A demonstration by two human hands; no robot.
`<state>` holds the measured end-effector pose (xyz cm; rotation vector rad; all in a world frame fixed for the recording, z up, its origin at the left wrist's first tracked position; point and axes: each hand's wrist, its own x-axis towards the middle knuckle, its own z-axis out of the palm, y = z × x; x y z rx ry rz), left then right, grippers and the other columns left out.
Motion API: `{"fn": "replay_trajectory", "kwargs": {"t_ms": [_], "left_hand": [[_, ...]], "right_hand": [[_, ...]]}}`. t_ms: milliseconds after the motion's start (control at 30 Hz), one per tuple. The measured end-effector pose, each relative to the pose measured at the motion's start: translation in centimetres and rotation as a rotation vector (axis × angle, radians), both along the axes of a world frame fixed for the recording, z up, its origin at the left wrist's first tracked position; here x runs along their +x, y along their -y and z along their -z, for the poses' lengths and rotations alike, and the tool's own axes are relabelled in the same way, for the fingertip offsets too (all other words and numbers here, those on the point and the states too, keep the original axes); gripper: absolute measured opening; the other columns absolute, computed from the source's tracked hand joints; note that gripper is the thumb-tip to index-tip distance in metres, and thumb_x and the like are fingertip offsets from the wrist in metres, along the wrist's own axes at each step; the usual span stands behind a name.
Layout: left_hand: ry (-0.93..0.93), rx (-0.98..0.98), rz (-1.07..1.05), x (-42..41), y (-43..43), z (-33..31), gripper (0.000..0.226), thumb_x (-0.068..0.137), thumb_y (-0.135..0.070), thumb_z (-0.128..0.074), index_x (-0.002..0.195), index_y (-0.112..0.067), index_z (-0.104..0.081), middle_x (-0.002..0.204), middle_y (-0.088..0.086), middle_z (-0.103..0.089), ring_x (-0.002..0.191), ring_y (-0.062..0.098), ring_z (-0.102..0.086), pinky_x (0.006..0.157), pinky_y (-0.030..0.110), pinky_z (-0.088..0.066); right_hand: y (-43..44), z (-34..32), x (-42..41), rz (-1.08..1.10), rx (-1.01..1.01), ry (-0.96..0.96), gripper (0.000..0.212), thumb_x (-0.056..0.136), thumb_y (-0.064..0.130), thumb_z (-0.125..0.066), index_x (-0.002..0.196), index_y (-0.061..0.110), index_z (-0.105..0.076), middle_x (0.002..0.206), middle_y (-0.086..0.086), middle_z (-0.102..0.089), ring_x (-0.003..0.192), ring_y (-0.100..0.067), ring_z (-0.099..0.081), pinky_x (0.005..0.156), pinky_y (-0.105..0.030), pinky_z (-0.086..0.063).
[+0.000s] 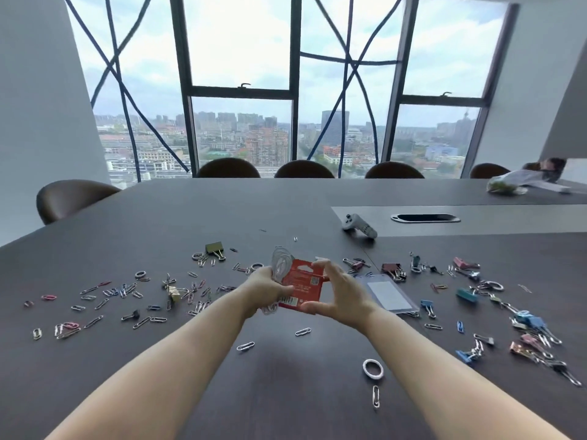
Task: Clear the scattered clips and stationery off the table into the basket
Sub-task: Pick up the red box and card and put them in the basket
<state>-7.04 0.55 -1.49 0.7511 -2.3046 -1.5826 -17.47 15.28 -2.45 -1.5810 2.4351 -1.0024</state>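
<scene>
Above the middle of the dark table (286, 392), both hands hold a red card package (303, 289) with a clear plastic blister. My left hand (265, 289) grips its left side, where the clear plastic sticks out. My right hand (338, 295) pinches the right edge between thumb and fingers. Paper clips (149, 320) and binder clips (392, 269) in several colours lie scattered left and right. A white ring (373, 369) and a silver paper clip (376, 396) lie near me. No basket is in view.
A clear badge holder (389, 295) lies just right of my hands. A white controller (360, 226) rests further back, beside a cable slot (425, 218). A plastic bag (508, 184) sits at the far right. Brown chairs (303, 169) line the far edge under the windows.
</scene>
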Motion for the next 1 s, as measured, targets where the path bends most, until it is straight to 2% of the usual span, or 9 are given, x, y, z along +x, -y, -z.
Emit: {"fn": "replay_trajectory", "kwargs": {"t_ms": [133,233,333,433,533,633,733,833,1000], "left_hand": [[0.069,-0.289,-0.092,-1.8,-1.2,0.3,0.012,0.079,-0.010,-0.058,0.090,-0.009,-0.063,0.090,0.010,-0.070,0.083,0.025,-0.066,0.080,0.038,-0.054],[0.059,-0.259,-0.098,-2.6,-2.0,0.3,0.019,0.078,-0.013,-0.059,0.097,-0.011,-0.061,0.094,0.011,-0.070,0.089,0.028,-0.067,0.083,0.042,-0.055],[0.029,-0.247,-0.115,-3.1,-2.8,0.2,0.019,0.078,-0.012,-0.059,0.097,-0.011,-0.062,0.094,0.010,-0.070,0.088,0.027,-0.067,0.076,0.040,-0.055],[0.000,-0.224,-0.145,-3.1,-3.2,0.4,0.009,0.078,-0.014,-0.059,0.087,-0.015,-0.059,0.090,0.008,-0.069,0.081,0.025,-0.065,0.069,0.035,-0.053],[-0.038,-0.189,-0.167,-2.6,-2.9,0.7,0.006,0.074,-0.021,-0.060,0.078,-0.022,-0.056,0.092,0.010,-0.070,0.088,0.029,-0.066,0.079,0.041,-0.054],[-0.039,-0.181,-0.172,-1.2,-2.3,0.7,0.007,0.079,-0.017,-0.061,0.086,-0.018,-0.059,0.096,0.012,-0.069,0.092,0.031,-0.066,0.079,0.045,-0.055],[-0.058,-0.163,-0.189,1.2,-1.4,0.1,0.009,0.082,-0.014,-0.062,0.088,-0.017,-0.057,0.098,0.014,-0.068,0.092,0.033,-0.065,0.079,0.048,-0.055],[-0.118,-0.199,-0.237,5.3,0.1,-1.1,0.012,0.082,-0.013,-0.063,0.090,-0.018,-0.055,0.096,0.012,-0.066,0.089,0.029,-0.065,0.083,0.046,-0.054],[-0.169,-0.399,-0.496,16.4,3.7,-4.8,0.011,0.083,-0.015,-0.062,0.092,-0.017,-0.056,0.087,0.007,-0.064,0.083,0.026,-0.061,0.073,0.031,-0.047]], "right_hand": [[-3.0,0.8,-4.1,0.363,0.105,-0.088,0.055,0.089,0.049,-0.048,0.129,0.012,-0.042,0.140,-0.007,-0.043,0.130,-0.024,-0.037,0.106,-0.035,-0.030],[-4.8,1.9,-6.2,0.631,0.398,-0.021,0.075,0.080,0.058,-0.052,0.136,0.011,-0.033,0.141,-0.014,-0.039,0.130,-0.031,-0.035,0.104,-0.041,-0.034],[-5.4,2.5,-6.7,0.678,0.471,0.062,0.087,0.077,0.065,-0.052,0.139,0.008,-0.028,0.143,-0.016,-0.038,0.133,-0.033,-0.033,0.107,-0.041,-0.031],[-5.4,2.5,-6.7,0.674,0.389,0.041,0.084,0.074,0.062,-0.059,0.135,0.011,-0.034,0.140,-0.013,-0.041,0.130,-0.032,-0.037,0.104,-0.040,-0.034],[-5.6,2.3,-6.5,0.657,0.246,0.064,0.069,0.071,0.046,-0.071,0.125,0.014,-0.044,0.132,-0.013,-0.041,0.121,-0.033,-0.044,0.099,-0.038,-0.039],[-5.5,1.8,-6.0,0.577,0.047,0.086,0.046,0.077,0.024,-0.069,0.118,0.012,-0.049,0.125,-0.014,-0.045,0.106,-0.028,-0.054,0.093,-0.034,-0.043],[-4.1,0.3,-4.1,0.481,-0.162,0.100,0.043,0.083,0.010,-0.064,0.123,0.009,-0.048,0.107,-0.011,-0.055,0.093,-0.021,-0.051,0.083,-0.024,-0.038],[-0.9,-1.7,-0.6,0.353,-0.305,0.128,0.037,0.084,0.011,-0.062,0.120,0.011,-0.053,0.088,-0.003,-0.055,0.084,-0.021,-0.055,0.074,-0.024,-0.038],[7.7,-4.2,7.9,0.126,-0.383,0.117,0.017,0.092,0.015,-0.050,0.103,0.015,-0.063,0.089,0.001,-0.061,0.082,-0.019,-0.056,0.060,-0.025,-0.039]]}}
